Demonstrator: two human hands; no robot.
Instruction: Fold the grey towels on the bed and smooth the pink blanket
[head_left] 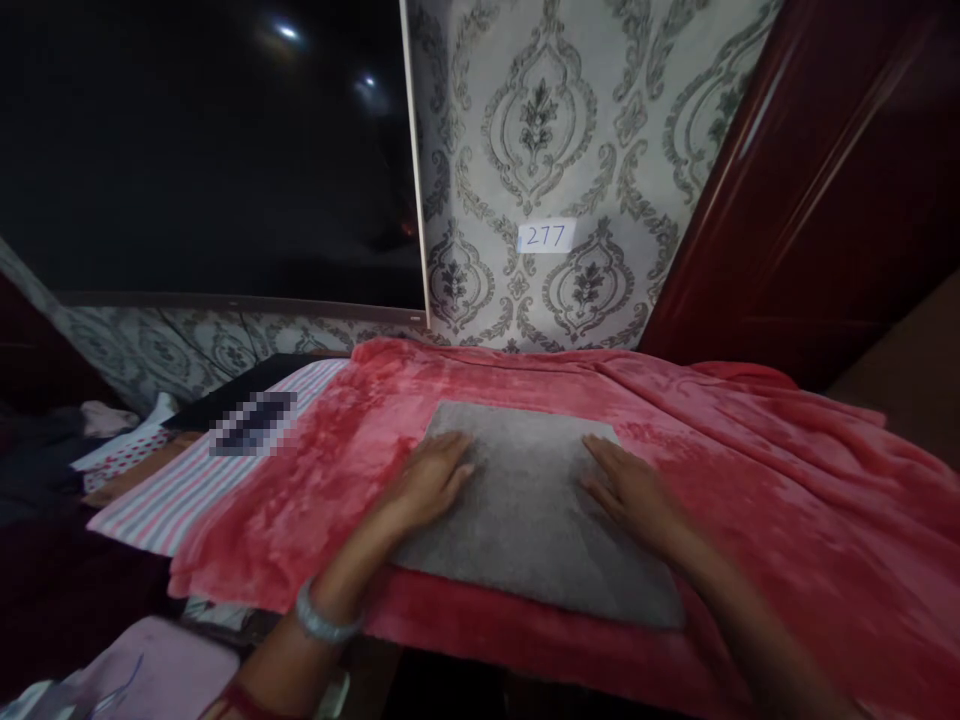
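Note:
A grey rectangular cloth [525, 500] lies flat on a red and pink plush blanket [300, 500]. My left hand [431, 480] rests on the cloth's left edge, fingers stretched toward the far side and thumb apart. Opposite it, my right hand [626, 490] lies on the right edge, its fingers extended and spread. Nothing is gripped in either hand. A bracelet or watch band [322, 612] circles my left wrist. The cloth looks smooth, with its far edge narrower in view than its near one.
Left of the blanket is a striped cloth [172, 500] with a blurred-out dark item on it. A large dark television [210, 160] hangs on the patterned wall. A paper marked 277 [547, 235] is stuck there. Dark red wooden panelling [810, 190] stands at right.

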